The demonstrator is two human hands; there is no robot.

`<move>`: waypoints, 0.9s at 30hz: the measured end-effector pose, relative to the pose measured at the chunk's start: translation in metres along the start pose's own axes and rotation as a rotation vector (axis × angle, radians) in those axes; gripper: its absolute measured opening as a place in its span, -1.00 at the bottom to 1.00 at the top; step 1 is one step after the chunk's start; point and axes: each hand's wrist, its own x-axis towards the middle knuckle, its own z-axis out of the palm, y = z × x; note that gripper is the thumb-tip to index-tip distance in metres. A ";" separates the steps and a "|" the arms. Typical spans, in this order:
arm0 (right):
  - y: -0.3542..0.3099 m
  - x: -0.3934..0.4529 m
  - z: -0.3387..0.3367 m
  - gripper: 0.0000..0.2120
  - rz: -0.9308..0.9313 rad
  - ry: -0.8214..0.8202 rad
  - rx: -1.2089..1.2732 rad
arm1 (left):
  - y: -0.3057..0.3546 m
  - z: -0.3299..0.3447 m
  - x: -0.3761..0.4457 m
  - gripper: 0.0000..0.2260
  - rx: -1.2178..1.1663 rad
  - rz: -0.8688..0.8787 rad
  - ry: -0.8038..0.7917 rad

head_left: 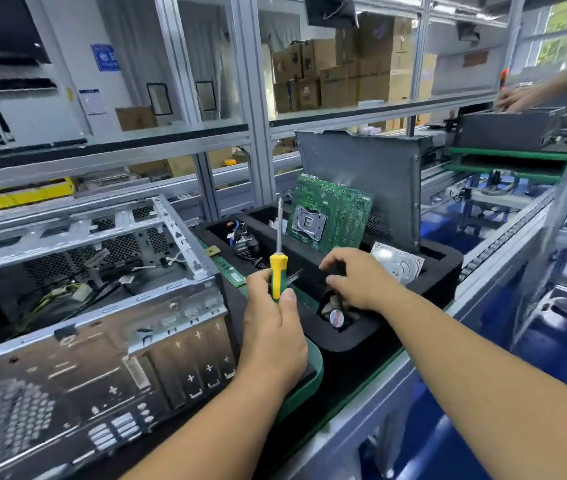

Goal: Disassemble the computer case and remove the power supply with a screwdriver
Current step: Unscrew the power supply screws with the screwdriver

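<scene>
Case [95, 306] lies opened on its side, left of both hands, long axis running left-right, nearest the left hand [271, 327], which grips the screwdriver [278, 261] shaft-up; right hand [354, 282], fingers loosely curled, reaches into the foam tray [441, 268], grasp unclear.

Bright, even light fills the room, with daylight coming through the window [566, 29] at upper right. Glare sheens the steel computer case [102, 358]. Shadows are soft. Straight frame posts bow near the edges, and the background is slightly blurred.
</scene>
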 end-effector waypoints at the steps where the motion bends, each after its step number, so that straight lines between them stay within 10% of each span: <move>1: 0.000 -0.002 0.001 -0.75 0.012 0.104 0.014 | 0.002 0.000 -0.001 -0.85 0.011 -0.017 -0.019; 13: -0.057 -0.085 0.012 -0.82 -0.005 0.395 0.676 | 0.035 -0.103 -0.128 -0.70 -0.123 -0.032 -0.107; 16: -0.131 -0.115 0.020 -0.70 -0.303 0.531 0.681 | 0.035 -0.164 -0.161 -0.64 -0.133 -0.027 0.121; 22: -0.302 -0.171 0.043 -0.52 -1.116 0.276 0.256 | 0.055 -0.254 -0.186 -0.75 -0.181 -0.053 0.535; 27: -0.374 -0.179 0.072 -0.53 -1.222 0.045 -0.007 | 0.068 -0.289 -0.207 -0.78 -0.151 -0.093 0.635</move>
